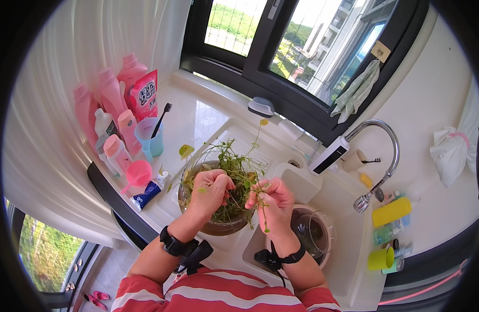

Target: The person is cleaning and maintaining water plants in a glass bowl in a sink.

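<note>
A tangle of green trailing plant stems (233,156) fills a round glass bowl (224,229) on the ribbed washboard side of the white sink counter. Over the bowl, my left hand (211,190) pinches plant stems between thumb and fingers. My right hand (276,204) holds several leafy stems at the bowl's right edge, and one sprig hangs below its fingers. Yellowed leaves (186,151) stick out at the left and top of the plant. The bowl's inside is mostly hidden by stems and my left hand.
In the sink basin (348,249) stands a round tub (300,210) holding a clear glass vessel (321,234). A chrome faucet (395,148) arches at the right. Pink bottles (110,93), a blue cup (149,134) with a toothbrush, a pink scoop (139,173) and a toothpaste tube (149,193) stand left.
</note>
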Available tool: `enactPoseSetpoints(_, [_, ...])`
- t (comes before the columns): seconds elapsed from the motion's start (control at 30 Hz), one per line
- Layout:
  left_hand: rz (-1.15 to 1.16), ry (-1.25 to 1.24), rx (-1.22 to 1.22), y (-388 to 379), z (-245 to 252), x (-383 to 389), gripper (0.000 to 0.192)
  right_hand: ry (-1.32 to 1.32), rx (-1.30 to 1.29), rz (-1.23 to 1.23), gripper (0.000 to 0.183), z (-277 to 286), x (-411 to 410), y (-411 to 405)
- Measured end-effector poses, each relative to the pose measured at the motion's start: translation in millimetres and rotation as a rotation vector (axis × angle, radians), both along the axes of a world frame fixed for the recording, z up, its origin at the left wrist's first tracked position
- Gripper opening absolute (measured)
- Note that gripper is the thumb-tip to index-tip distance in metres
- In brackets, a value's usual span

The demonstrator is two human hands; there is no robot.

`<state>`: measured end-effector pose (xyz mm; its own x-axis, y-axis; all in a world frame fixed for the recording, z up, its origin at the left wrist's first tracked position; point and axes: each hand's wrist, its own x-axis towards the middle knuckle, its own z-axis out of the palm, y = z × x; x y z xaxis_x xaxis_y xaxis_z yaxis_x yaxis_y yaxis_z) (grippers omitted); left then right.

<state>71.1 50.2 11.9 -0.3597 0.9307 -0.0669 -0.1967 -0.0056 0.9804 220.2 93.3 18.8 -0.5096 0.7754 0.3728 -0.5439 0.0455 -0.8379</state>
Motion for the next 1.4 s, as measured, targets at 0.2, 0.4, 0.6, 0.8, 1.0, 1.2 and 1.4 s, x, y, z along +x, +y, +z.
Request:
enactPoseSetpoints(0.2, [-0.063, 0.141, 0.110, -5.3, 3.0, 2.4, 0.016, 0.284, -0.433, 0.217, 0.007, -5.9, 20.7, 21.3])
enactPoseSetpoints(0.4, [-0.033, 0.010, 0.182, -5.9, 3.3, -4.7, 0.013, 0.362, -0.672, 0.415, 0.006, -3.7, 31.4, 32.3])
enactPoseSetpoints(0.6, [-0.154, 0.176, 0.390, -5.3, 1.4, -1.8, 0.010, 0.310, -0.681, 0.492, 0.007, -7.6, 28.8, 32.4])
enactPoseSetpoints(0.8, [-0.234, 0.267, 0.313, -8.6, 5.7, -0.1, 0.005, 0.258, -0.653, 0.435, 0.009, -6.9, 23.8, 29.5])
enactPoseSetpoints(1.0, [-0.189, 0.284, 0.299, -5.9, 1.1, 2.7, 0.004, 0.156, -0.575, 0.371, 0.021, -4.5, 18.0, 22.6])
enactPoseSetpoints(1.2, [-0.163, 0.244, 0.262, -5.7, 3.1, 0.6, 0.004, 0.067, -0.357, 0.299, 0.029, -8.3, 16.5, 21.2])
enactPoseSetpoints(1.4, [-0.218, 0.199, 0.274, -5.2, -2.7, -4.7, 0.002, -0.097, -0.198, 0.045, 0.023, -13.7, 22.9, 16.6])
